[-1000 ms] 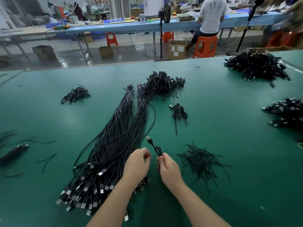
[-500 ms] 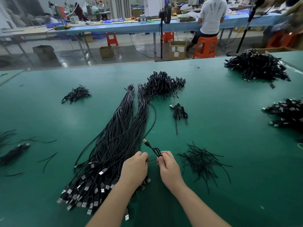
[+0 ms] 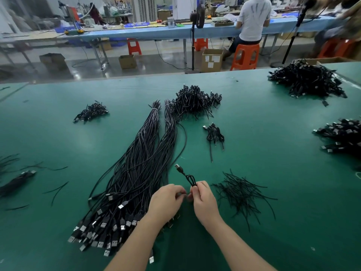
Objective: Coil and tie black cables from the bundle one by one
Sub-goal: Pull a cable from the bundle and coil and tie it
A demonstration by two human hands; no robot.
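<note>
Head view, looking down across a green table (image 3: 273, 173). Landmark: the long bundle (image 3: 136, 173) of straight black cables, fanned out with its USB plugs toward the person and its far ends tied with pale bands. Just right of the bundle's near half, both hands meet above the table. The right hand (image 3: 204, 202) has its fingers curled, pinching a small coiled cable (image 3: 190, 179) at the fingertips; the coil's loops stand up from the pinch and one plug sticks out up and to the left, toward the bundle. The left hand (image 3: 166, 202) is also curled, fingertips drawn together against the right hand's at the base of the coil; what exactly it pinches is hidden between the fingers. Right of the hands, farther from the bundle, a loose scatter of thin black ties (image 3: 242, 194). Beyond the bundle's far right end, a heap of finished coils (image 3: 195, 100); a few more coils (image 3: 214, 133) lie right of the bundle's middle. A small pile (image 3: 90, 112) sits left of the bundle's far end. Well right of the bundle, two large cable heaps (image 3: 306, 81) at the table edge. Behind the table, a seated person (image 3: 252, 18) on an orange stool (image 3: 245, 55).
</note>
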